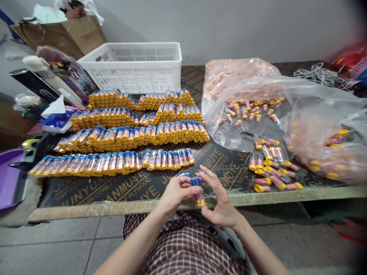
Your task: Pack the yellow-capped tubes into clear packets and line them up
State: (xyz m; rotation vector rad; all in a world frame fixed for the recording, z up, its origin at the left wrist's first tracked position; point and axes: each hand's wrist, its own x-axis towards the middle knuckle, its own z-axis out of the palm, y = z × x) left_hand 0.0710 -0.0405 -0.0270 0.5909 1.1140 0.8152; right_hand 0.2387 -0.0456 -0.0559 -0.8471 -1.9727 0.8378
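In front of my body, just over the table's near edge, I hold a small clear tube point(198, 195) with a yellow cap at its lower end and a blue wrapper round its upper part. My left hand point(173, 194) is closed, its thumb and fingers pinching the tube from the left. A blue and white printed piece point(183, 175) shows behind those fingers; what it is, I cannot make out. Curved about the tube's right side, my right hand point(219, 198) has its thumb at the yellow cap and its fingertips near the blue end.
Rows of blue-labelled tubes point(114, 162) lie stacked on the left. Unlabelled yellow-capped tubes point(276, 179) are scattered at the right beside clear plastic bags point(241, 82) of more. Behind stands a white basket point(137, 74). A purple dustpan point(10, 179) is far left.
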